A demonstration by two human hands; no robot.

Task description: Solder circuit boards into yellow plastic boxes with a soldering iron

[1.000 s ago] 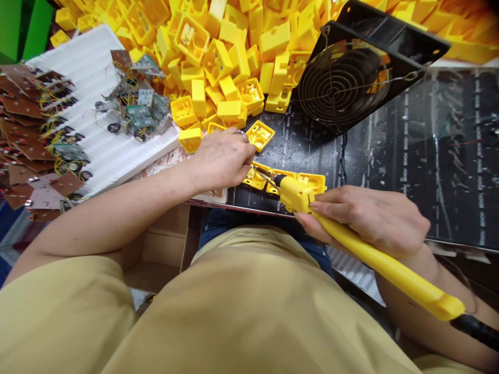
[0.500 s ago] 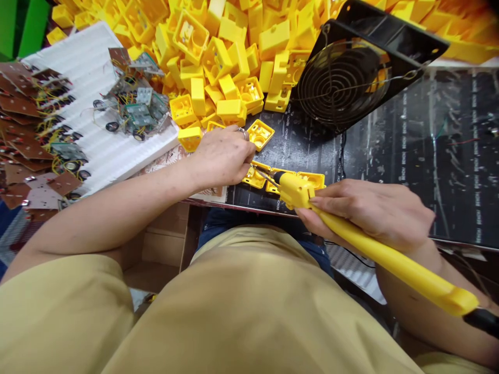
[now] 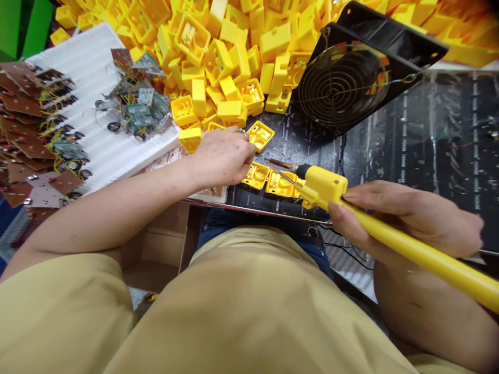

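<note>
My left hand [image 3: 223,156] rests knuckles-up on the black mat, fingers curled against a small yellow plastic housing [image 3: 256,175]; whether it grips anything is hidden. A second open housing [image 3: 278,184] lies right beside it, and a third [image 3: 260,135] sits just beyond my fingers. My right hand [image 3: 405,218] is closed round the long yellow handle of a soldering iron [image 3: 323,188]. The iron's dark metal tip [image 3: 278,164] hovers a little above the two housings.
A big heap of yellow housings [image 3: 230,57] fills the back. A black fan [image 3: 351,78] leans at the back right. On the left, a white corrugated sheet [image 3: 89,83] carries circuit boards with wires [image 3: 136,106], beside stacked brown boards [image 3: 23,135]. My lap fills the foreground.
My right hand has drawn the soldering iron back to the right and lifted its tip off the housings. The left hand has stayed put.
</note>
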